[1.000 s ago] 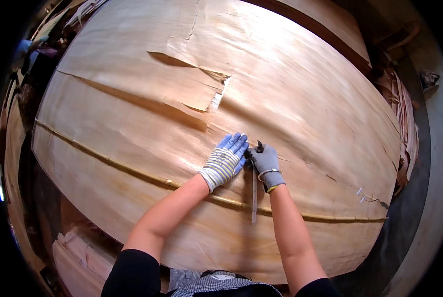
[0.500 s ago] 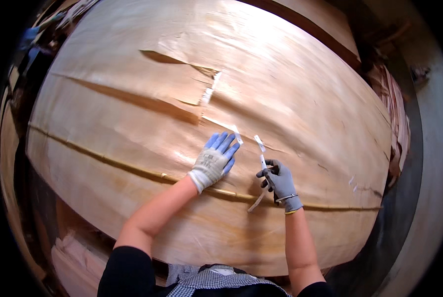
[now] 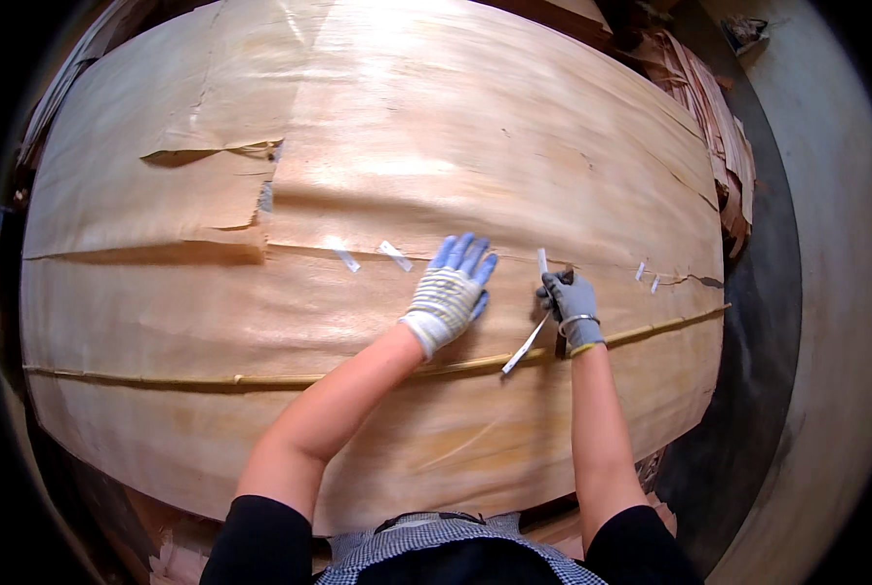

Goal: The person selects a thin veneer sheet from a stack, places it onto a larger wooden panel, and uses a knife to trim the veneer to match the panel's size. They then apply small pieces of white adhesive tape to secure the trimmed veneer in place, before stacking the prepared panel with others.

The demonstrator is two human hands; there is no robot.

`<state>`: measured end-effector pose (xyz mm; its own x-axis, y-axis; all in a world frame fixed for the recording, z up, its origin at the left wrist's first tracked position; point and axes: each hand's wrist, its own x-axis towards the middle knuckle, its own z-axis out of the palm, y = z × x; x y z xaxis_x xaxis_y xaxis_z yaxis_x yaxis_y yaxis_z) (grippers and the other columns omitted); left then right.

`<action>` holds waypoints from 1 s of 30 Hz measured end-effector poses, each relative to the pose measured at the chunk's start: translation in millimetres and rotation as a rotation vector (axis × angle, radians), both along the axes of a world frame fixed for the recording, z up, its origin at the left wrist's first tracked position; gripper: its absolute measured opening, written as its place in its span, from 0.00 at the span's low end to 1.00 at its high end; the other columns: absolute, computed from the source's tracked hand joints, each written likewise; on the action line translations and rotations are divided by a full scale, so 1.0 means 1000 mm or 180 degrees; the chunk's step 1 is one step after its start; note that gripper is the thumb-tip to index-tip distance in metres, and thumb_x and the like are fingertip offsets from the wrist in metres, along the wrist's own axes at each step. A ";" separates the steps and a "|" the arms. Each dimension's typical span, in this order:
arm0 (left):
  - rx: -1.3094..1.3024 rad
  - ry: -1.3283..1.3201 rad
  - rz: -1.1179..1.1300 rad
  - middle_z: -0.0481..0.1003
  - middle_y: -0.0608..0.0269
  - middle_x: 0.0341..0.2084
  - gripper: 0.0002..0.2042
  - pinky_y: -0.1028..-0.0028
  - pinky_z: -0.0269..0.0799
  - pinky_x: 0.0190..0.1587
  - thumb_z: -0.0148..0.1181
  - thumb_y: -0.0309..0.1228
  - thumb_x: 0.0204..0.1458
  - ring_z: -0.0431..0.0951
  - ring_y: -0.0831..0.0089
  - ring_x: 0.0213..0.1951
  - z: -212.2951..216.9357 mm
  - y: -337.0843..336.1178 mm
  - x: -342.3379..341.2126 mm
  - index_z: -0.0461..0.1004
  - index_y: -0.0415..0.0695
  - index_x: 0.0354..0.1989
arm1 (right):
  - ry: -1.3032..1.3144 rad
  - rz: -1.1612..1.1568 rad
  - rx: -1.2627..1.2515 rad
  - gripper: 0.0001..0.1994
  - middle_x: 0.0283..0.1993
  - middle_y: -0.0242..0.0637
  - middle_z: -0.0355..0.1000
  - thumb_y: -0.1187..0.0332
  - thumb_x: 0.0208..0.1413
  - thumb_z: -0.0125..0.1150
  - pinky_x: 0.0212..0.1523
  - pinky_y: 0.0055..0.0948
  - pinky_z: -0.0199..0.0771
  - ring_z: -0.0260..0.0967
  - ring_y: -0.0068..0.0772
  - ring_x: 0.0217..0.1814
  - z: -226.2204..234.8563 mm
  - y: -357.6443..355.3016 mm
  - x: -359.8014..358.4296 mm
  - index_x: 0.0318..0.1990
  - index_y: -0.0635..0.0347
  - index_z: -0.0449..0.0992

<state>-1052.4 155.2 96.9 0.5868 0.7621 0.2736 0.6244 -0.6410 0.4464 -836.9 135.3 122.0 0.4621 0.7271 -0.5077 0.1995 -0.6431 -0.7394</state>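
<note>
A large sheet of pale wood veneer (image 3: 377, 107) spreads beneath both hands. My left hand (image 3: 448, 291), in a striped white glove with blue fingers, rests on it with fingers outstretched, holding nothing. To its right, my right hand (image 3: 571, 300), in a grey glove with dark fingertips, is closed on a white tape strip (image 3: 523, 351). One end of the strip points up past the fingers at a split in the veneer; the other dangles below the hand. Two white tape pieces (image 3: 395, 256) lie on the split left of my left hand.
A thin yellowish stick (image 3: 173, 379) runs across the sheet, passing below my hands. Left of centre, the veneer has a torn, raised flap (image 3: 212, 210). Two small white tape pieces (image 3: 654, 283) lie toward the right edge. Bundled veneer scraps (image 3: 694, 107) stand beyond that edge.
Both hands have shifted right along the split, and the view has turned with them. The two tape pieces and the torn flap now appear farther left. My right hand still grips the tape strip.
</note>
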 end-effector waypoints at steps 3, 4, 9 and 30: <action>-0.0018 -0.0184 -0.0297 0.58 0.49 0.55 0.24 0.59 0.45 0.61 0.50 0.34 0.45 0.56 0.54 0.57 -0.004 0.018 0.052 0.62 0.39 0.52 | 0.0586 -0.0138 0.0010 0.09 0.17 0.35 0.68 0.66 0.49 0.57 0.11 0.22 0.58 0.62 0.23 0.12 -0.022 0.015 0.012 0.25 0.63 0.71; -0.0109 -0.0302 -0.0456 0.59 0.48 0.54 0.23 0.59 0.46 0.60 0.50 0.34 0.45 0.57 0.54 0.57 -0.016 0.022 0.072 0.62 0.38 0.52 | 0.0202 0.0134 0.0084 0.11 0.15 0.34 0.67 0.64 0.48 0.59 0.11 0.24 0.59 0.62 0.25 0.11 -0.033 0.017 0.023 0.22 0.62 0.71; -0.0010 0.0306 -0.0706 0.60 0.47 0.54 0.20 0.59 0.44 0.61 0.38 0.28 0.50 0.57 0.55 0.58 -0.027 0.019 0.099 0.61 0.35 0.52 | -0.1809 0.1345 0.0745 0.13 0.18 0.37 0.70 0.63 0.46 0.59 0.18 0.27 0.66 0.67 0.26 0.17 -0.043 -0.007 0.035 0.23 0.65 0.71; -0.0641 0.0368 -0.0116 0.59 0.53 0.55 0.23 0.56 0.50 0.57 0.48 0.36 0.47 0.59 0.57 0.56 0.005 -0.295 -0.076 0.61 0.43 0.53 | 0.0859 0.0126 -0.0364 0.12 0.30 0.42 0.72 0.67 0.51 0.57 0.15 0.22 0.69 0.72 0.30 0.25 0.035 -0.299 0.024 0.37 0.67 0.67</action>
